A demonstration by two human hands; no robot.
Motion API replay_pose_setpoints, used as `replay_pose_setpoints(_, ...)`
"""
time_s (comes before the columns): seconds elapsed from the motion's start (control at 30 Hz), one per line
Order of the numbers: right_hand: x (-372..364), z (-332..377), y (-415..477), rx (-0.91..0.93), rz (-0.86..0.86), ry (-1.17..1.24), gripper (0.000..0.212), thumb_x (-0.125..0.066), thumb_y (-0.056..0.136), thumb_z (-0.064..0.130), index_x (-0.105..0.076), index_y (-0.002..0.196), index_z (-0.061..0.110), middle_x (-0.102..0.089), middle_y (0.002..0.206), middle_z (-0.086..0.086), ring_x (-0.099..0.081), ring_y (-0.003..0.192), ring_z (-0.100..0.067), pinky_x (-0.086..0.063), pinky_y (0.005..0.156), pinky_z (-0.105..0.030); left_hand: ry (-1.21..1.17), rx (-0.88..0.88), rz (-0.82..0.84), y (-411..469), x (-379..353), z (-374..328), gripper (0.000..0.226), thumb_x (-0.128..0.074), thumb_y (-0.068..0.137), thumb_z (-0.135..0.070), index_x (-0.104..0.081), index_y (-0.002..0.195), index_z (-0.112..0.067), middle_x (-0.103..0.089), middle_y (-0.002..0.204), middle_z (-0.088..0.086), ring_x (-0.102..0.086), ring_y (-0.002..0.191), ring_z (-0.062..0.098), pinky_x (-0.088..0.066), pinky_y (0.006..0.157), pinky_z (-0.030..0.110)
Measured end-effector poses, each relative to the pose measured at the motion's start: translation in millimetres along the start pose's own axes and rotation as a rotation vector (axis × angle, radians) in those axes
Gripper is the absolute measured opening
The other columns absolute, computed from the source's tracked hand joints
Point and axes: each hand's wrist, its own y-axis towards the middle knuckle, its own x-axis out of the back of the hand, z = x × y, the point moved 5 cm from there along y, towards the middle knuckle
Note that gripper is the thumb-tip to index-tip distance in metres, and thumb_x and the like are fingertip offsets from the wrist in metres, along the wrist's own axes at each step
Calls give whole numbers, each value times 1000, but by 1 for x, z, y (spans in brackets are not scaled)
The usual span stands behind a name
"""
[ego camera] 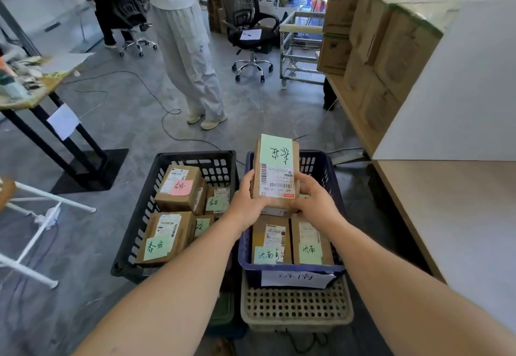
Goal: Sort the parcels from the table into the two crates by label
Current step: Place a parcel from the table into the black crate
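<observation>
1. Beige basket [296, 308], nearest us: it carries the blue crate [252, 274], probably to raise it. A paper tag [297, 279] on the crate's front marks its destination.
2. Two parcels [272, 239] inside the crate, green notes up so they stay readable.
3. Held parcel [275, 171], above the blue crate. Our left hand [247, 205] and right hand [312, 202] each clasp a side, with the label turned to us, likely for checking.
4. Black crate [131, 233], just beside, part filled.
5. Table [446, 216], right.
6. Standing person [184, 48], far.

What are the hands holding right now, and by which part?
A cardboard parcel, gripped at its near end: left hand on its left side, right hand on its right.
</observation>
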Motion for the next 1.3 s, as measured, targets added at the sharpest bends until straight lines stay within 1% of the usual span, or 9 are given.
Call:
replay_pose_setpoints(0.07,-21,11,10,-14,-17,-4,70,-61,89,6,-30,146,31,-61,111,8,-62,91,-5,-53,67,-21,-19,13,20,13,24,5,76,-60,91,-16,-17,150,-36,-49,140,-4,-48,119,16,-40,99,34)
replay_pose_setpoints(0.2,-55,25,31,-42,-76,-2,70,-62,92,22,-22,148,35,-65,101,5,-65,93,-15,-55,85,-43,-58,49,21,36,74,17,68,-52,90,-6,-30,147,-33,-54,132,-1,-55,113,21,-48,89,35)
replay_pose_setpoints(0.43,-76,39,49,-63,-136,6,64,-53,97,23,-20,150,33,-52,127,9,-57,96,-6,-48,69,-22,-28,61,155,61,121,27,52,-48,85,-3,-50,129,-31,-62,111,2,-59,98,20,-47,73,30)
replay_pose_setpoints(0.53,-68,43,57,-71,-164,-12,59,-52,97,24,-25,149,28,-52,126,6,-54,106,-10,-45,80,-27,-27,77,200,68,130,29,49,-45,85,-2,-55,125,-30,-66,103,3,-61,88,18,-48,68,30)
replay_pose_setpoints(0.63,-62,41,68,-129,-152,-11,45,-54,95,23,-42,138,25,-60,117,2,-61,97,-11,-52,74,-27,-16,86,218,71,136,27,45,-44,85,-3,-60,119,-27,-68,92,3,-63,83,17,-46,62,27)
replay_pose_setpoints(0.9,-76,35,75,-312,82,323,60,-63,83,16,-39,138,23,-63,115,-7,-61,104,-27,-50,94,-49,-233,76,-82,89,171,20,54,-54,92,-20,-38,142,-30,-57,124,1,-66,98,21,-53,87,38)
replay_pose_setpoints(1.07,-73,39,80,-258,104,506,61,-58,83,0,-39,134,29,-67,111,-11,-66,101,-31,-56,81,-53,-107,129,-248,89,169,20,76,-61,90,-33,-18,152,-28,-30,154,4,-40,133,27,-36,108,48)
replay_pose_setpoints(1.17,-74,47,82,-205,80,561,60,-59,85,-2,-37,132,31,-67,109,-11,-67,94,-28,-57,80,-49,-59,82,-206,81,145,12,81,-63,90,-39,-12,153,-33,-22,158,3,-27,142,25,-29,112,45)
replay_pose_setpoints(1.3,-81,51,86,-191,99,516,55,-61,90,10,-35,135,28,-64,112,-10,-68,93,-28,-58,81,-44,-30,-9,-107,79,107,-1,79,-65,90,-26,-16,151,-36,-40,149,-3,-36,136,19,-35,110,47)
